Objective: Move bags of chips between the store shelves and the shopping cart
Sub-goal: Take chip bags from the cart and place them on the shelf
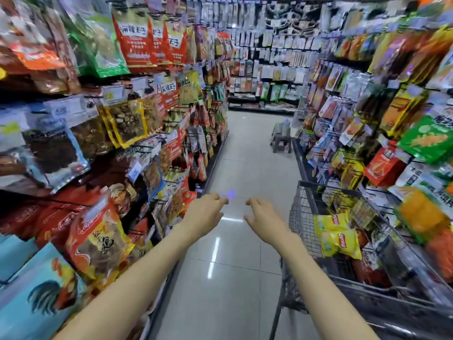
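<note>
A: Starting at the far left of the shopping cart (pixel 301 217), what hangs there?

B: Shelves of packets (pixel 127 123) run down the aisle, well left of the cart; a red snack bag (pixel 98 239) hangs low among them.

A: And the hands?

B: The left hand (pixel 208 212) reaches out over the tiled floor (pixel 235 266), between those shelves and the cart, fingers loosely curled and holding nothing. The right hand (pixel 263 217) hovers just left of the cart's front wall, fingers relaxed, also holding nothing.

A: Where are the chips?

B: Two yellow chip bags (pixel 339 239) lie inside the cart's basket, one above the other. Right of the cart, more packets (pixel 416 143) hang on racks
</note>
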Demonstrator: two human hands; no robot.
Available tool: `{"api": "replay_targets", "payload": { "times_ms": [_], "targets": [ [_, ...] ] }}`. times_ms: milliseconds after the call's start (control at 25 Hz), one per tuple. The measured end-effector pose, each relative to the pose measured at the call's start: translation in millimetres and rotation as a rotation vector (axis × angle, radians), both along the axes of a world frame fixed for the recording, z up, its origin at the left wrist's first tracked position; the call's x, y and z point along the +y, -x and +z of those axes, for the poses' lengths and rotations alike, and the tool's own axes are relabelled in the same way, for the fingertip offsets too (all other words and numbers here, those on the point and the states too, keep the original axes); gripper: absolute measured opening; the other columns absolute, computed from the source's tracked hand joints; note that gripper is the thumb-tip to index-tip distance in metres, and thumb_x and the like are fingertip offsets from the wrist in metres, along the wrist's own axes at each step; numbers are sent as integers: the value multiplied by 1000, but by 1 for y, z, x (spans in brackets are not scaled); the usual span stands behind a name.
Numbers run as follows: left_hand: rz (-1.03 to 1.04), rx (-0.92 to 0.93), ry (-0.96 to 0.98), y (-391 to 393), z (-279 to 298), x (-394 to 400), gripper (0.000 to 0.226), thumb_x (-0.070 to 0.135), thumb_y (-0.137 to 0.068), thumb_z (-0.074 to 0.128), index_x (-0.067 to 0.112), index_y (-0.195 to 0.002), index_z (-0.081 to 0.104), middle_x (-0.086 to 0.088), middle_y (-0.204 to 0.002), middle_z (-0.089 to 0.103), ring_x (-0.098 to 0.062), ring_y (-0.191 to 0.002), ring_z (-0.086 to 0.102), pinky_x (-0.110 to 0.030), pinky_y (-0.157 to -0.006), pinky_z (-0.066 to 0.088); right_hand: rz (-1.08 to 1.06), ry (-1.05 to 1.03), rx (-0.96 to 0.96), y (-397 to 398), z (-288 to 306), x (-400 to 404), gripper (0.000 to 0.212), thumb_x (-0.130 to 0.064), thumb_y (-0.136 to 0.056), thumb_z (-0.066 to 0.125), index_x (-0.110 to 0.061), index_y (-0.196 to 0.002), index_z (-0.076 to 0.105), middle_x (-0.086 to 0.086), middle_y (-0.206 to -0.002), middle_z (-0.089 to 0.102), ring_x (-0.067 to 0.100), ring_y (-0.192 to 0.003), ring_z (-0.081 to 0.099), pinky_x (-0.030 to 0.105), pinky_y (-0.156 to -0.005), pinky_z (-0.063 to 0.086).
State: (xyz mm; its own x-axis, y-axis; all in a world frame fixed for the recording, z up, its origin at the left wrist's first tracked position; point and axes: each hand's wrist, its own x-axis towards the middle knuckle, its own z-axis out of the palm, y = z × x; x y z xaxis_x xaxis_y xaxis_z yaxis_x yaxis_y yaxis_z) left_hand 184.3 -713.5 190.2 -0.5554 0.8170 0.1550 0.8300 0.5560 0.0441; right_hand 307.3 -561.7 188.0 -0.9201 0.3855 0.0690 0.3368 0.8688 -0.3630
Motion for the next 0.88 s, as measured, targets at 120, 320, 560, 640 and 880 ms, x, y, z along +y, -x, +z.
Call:
{"api": "replay_targets", "payload": {
  "times_ms": [120,320,560,640,880],
  "targets": [
    [33,0,55,55,-9,17,39,29,-98,53,27,-136,49,2,-133,54,-23,-117,55,-36,-80,47,49,-6,-40,61,-12,22,43,-28,-100,50,-12,-140,43,9,-141,44,30,-128,42,42,-101,41],
    [47,15,96,148,-5,97,40,27,-97,52,25,-137,49,0,-133,55,-25,-116,56,-35,-80,47,43,-23,-47,159,-15,107,42,-29,-101,47,-13,-140,42,7,-140,43,29,-124,45,39,-95,45],
    [-4,-34,116,213,-16,192,40,30,-97,52,25,-137,49,0,-132,55,-24,-118,54,-35,-83,47,1,7,-110,211,-33,190,40,-30,-100,49,-13,-137,45,7,-136,48,29,-121,47,42,-96,46],
    [-55,-44,120,232,-26,237,40,30,-97,52,25,-137,49,0,-131,56,-25,-118,55,-35,-86,46,-58,14,-120,219,-43,227,38,-29,-101,49,-12,-135,46,7,-134,49,29,-119,48,43,-95,46],
    [-217,-86,156,288,-48,379,39,30,-99,48,28,-138,48,2,-134,54,-27,-118,55,-36,-88,45,-219,-10,-184,250,-66,336,39,-28,-102,47,-13,-137,44,8,-137,48,31,-120,50,38,-92,42]
  ]
}}
